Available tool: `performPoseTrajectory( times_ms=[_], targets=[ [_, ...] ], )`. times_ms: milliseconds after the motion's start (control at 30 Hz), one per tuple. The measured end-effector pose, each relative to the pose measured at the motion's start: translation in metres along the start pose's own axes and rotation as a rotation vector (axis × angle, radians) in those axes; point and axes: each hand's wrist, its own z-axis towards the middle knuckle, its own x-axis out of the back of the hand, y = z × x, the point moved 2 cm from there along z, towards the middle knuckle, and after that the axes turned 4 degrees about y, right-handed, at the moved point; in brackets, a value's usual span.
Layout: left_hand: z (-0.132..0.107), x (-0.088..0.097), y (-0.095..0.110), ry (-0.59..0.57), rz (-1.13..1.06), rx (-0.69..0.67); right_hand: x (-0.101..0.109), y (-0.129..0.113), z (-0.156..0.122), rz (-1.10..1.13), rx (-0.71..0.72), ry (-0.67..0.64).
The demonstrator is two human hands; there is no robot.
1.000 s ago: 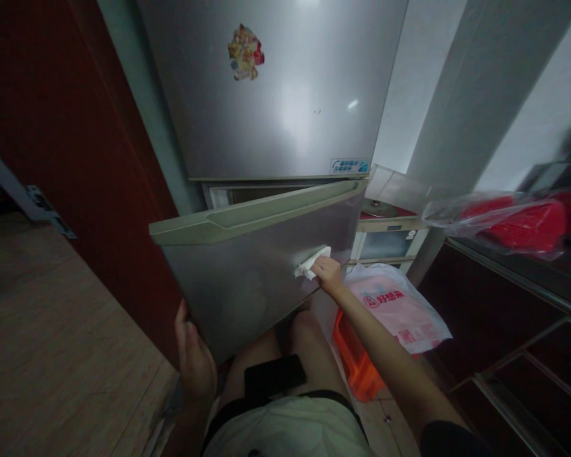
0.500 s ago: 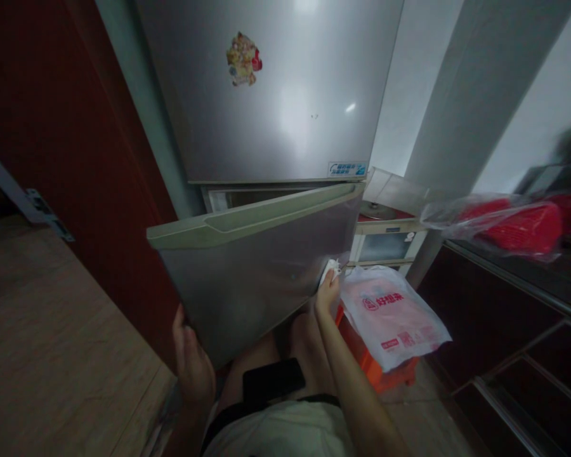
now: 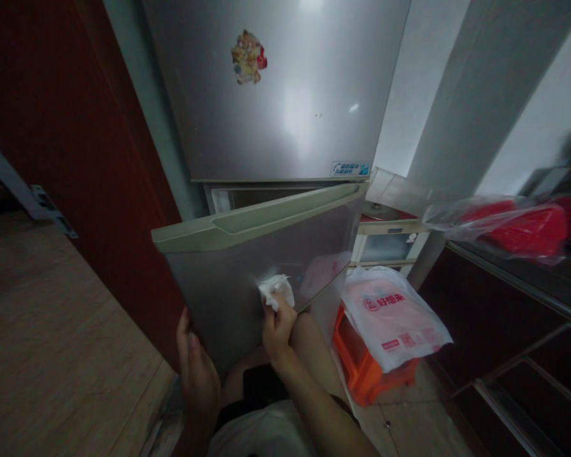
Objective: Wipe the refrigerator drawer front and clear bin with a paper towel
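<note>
The lower refrigerator door (image 3: 209, 285) stands ajar in front of me, with a pale green top edge and a silver-grey face. My right hand (image 3: 280, 324) is closed on a crumpled white tissue (image 3: 276, 289) and presses it against the middle of that face. At the door's left edge, my left hand (image 3: 197, 368) grips low down, its fingers partly hidden behind the edge. Above, the upper refrigerator door (image 3: 276, 127) is closed and carries a colourful sticker (image 3: 249, 57).
To the right, a white plastic bag (image 3: 394, 317) with red print lies over an orange stool (image 3: 361, 374). Behind it is a small white appliance (image 3: 387, 244). Red items in clear plastic (image 3: 518, 225) lie on the dark counter. A reddish-brown door (image 3: 99, 190) stands at left.
My right hand has slid the tissue leftward across the door face, from near its right edge to the middle. My left hand stays at the left edge.
</note>
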Motion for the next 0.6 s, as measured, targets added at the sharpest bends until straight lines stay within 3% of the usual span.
performPoseTrajectory(
  times_ms=[167,333,467,600],
  targets=[
    [-0.006,0.004,-0.002,-0.024,-0.049,0.032,-0.009,-0.03,-0.01,0.045,0.458,-0.122],
    [-0.006,0.004,-0.001,-0.005,-0.072,0.038,0.008,-0.019,0.009,-0.02,0.928,-0.307],
    [-0.005,-0.002,0.003,-0.043,-0.101,-0.019,0.024,0.008,0.036,-0.015,1.075,-0.427],
    [0.0,-0.002,0.002,-0.065,-0.116,-0.043,0.032,0.031,0.053,-0.019,1.103,-0.507]
  ],
)
